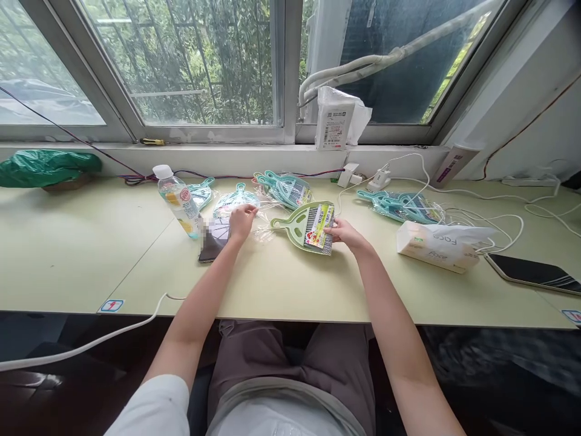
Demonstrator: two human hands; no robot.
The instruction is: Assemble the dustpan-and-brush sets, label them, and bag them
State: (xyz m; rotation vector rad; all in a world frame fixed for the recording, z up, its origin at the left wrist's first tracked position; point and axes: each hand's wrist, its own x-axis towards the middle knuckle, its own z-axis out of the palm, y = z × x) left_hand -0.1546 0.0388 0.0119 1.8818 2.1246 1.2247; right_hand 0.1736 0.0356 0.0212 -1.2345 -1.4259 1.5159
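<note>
My right hand (347, 235) grips a light green mini dustpan (295, 229) by its right edge. A brush with dark bristles and a printed label card (320, 227) lie against the pan. My left hand (242, 221) is closed in a pinch on a clear plastic bag (265, 233), left of the dustpan's handle. Behind that hand lies a wrapped teal dustpan (236, 198). Another teal dustpan (201, 194) is to its left, and a pile of wrapped teal dustpans (285, 189) is behind the green one.
A drink bottle (179, 200) and a dark phone (214, 241) stand and lie left of my left hand. On the right are more wrapped dustpans (403, 206), a tissue pack (436, 247), white cables (508, 227) and a tablet-like device (535, 272). A green bag (49, 168) sits far left.
</note>
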